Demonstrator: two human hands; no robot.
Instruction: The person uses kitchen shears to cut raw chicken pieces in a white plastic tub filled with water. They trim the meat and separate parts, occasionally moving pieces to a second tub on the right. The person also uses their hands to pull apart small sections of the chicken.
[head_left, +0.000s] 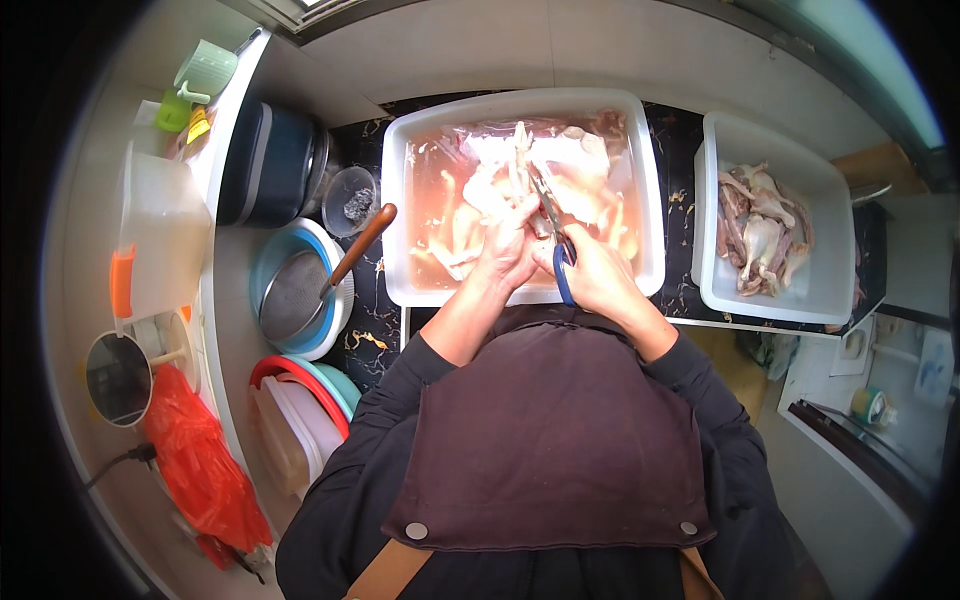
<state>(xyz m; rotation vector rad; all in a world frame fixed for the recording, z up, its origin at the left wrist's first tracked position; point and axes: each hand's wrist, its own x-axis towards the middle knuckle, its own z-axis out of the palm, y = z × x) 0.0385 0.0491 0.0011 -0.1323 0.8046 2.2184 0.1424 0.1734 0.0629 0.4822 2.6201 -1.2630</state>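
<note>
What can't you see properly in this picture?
Head view only:
- Scissors: the blade tips are lost among the pale meat, and the right hand covers most of the blue handles.
- Left hand: its fingertips are hidden by the meat it grips.
- Big white tub: cloudy pink water blurs the sunken pieces.

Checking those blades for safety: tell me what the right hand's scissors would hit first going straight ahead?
Probably the pale chicken piece the left hand holds up; the scissors in the right hand point at it. Depth is unclear.

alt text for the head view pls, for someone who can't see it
Seen from above, a person's left hand holds a pale chicken foot over a large white tub of pinkish water while the right hand works blue-handled scissors on it. A smaller white tub of cut pieces sits at right.
</note>
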